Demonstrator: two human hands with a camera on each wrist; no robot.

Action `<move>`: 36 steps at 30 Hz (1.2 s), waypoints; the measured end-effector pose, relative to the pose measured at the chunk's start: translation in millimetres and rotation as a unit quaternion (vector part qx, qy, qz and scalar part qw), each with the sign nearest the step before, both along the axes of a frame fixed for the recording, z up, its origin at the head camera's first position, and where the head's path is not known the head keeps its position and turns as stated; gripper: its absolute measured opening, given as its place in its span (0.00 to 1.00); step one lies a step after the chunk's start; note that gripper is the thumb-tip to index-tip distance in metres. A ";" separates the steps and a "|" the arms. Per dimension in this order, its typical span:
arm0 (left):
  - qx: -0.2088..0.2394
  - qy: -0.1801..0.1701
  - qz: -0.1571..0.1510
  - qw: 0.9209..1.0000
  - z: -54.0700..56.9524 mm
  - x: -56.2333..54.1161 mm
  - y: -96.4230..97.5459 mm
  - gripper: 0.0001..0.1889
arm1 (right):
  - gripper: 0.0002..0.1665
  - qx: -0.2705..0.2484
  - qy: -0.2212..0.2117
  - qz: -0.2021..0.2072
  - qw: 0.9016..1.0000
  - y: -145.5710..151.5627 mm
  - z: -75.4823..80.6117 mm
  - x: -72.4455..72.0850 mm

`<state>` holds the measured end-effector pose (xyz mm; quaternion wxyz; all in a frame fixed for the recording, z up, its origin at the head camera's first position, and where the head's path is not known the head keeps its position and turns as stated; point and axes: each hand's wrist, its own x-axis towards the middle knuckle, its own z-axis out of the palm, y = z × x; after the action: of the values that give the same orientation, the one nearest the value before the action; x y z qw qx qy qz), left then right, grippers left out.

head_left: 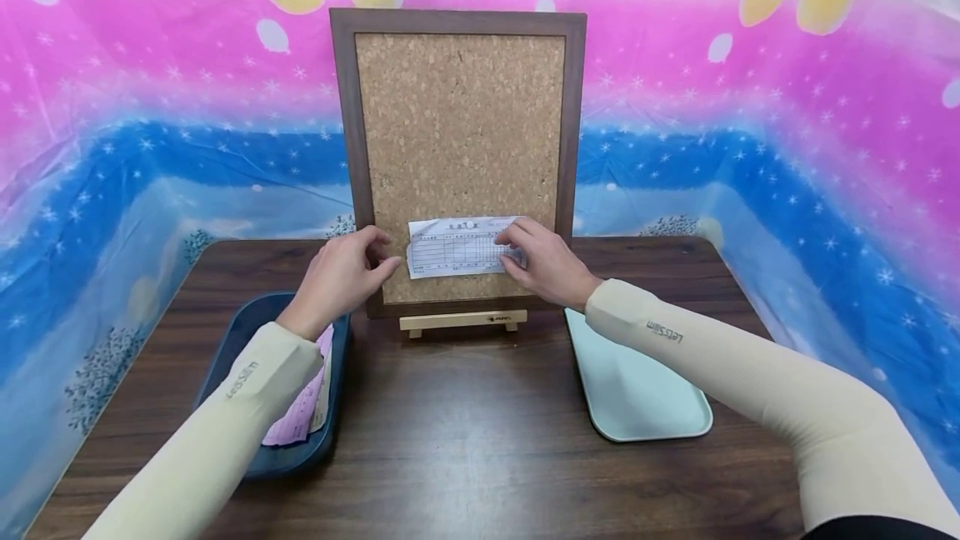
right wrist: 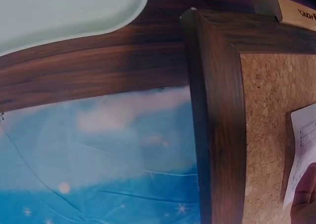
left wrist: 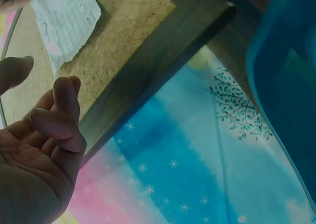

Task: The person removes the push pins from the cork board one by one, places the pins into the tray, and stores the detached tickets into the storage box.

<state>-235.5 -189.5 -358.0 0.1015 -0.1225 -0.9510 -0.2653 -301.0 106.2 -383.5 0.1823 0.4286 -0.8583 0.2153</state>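
A white printed receipt slip (head_left: pixel 457 250) lies against the lower part of a cork board (head_left: pixel 461 123), a round white pin (head_left: pixel 470 225) at its top middle. Just off the slip's left edge, my left hand (head_left: pixel 341 273) holds nothing, its fingers loosely bent and thumb apart, as the left wrist view also shows. My right hand (head_left: pixel 547 261) is at the slip's right end, fingertips and thumb over the paper with a gap between them. In the right wrist view only part of that hand (right wrist: pixel 305 197) shows, over the slip (right wrist: pixel 302 150).
The board's dark wooden frame (head_left: pixel 572 132) stands on a small wooden easel (head_left: pixel 462 322). At left a dark blue tray (head_left: pixel 288 463) holds pink and pale paper slips (head_left: pixel 300 407), partly behind my forearm. A pale green tray (head_left: pixel 645 398) sits at right on the wooden table (head_left: pixel 465 440).
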 end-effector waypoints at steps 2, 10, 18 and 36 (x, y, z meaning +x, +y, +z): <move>0.004 0.001 0.004 1.000 0.3 -3.1 3.2 0.16 | 0.10 0.000 0.003 0.003 1.000 -3.1 0.8 -1.9; 0.043 0.013 0.034 0.998 -6.7 -10.4 15.9 0.17 | 0.09 0.023 0.008 0.006 1.000 -10.8 6.6 -6.8; 0.058 0.050 0.049 0.996 -14.3 -18.2 28.9 0.14 | 0.09 0.036 0.013 -0.006 0.999 -23.1 16.9 -13.2; 0.038 0.058 0.072 0.995 -12.9 -28.1 40.9 0.06 | 0.08 0.040 0.023 -0.040 0.998 -52.0 23.5 -21.3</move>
<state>-263.6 -148.6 -370.9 0.1796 -0.0651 -0.9391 -0.2855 -322.3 54.2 -360.0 0.1932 0.4057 -0.8782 0.1638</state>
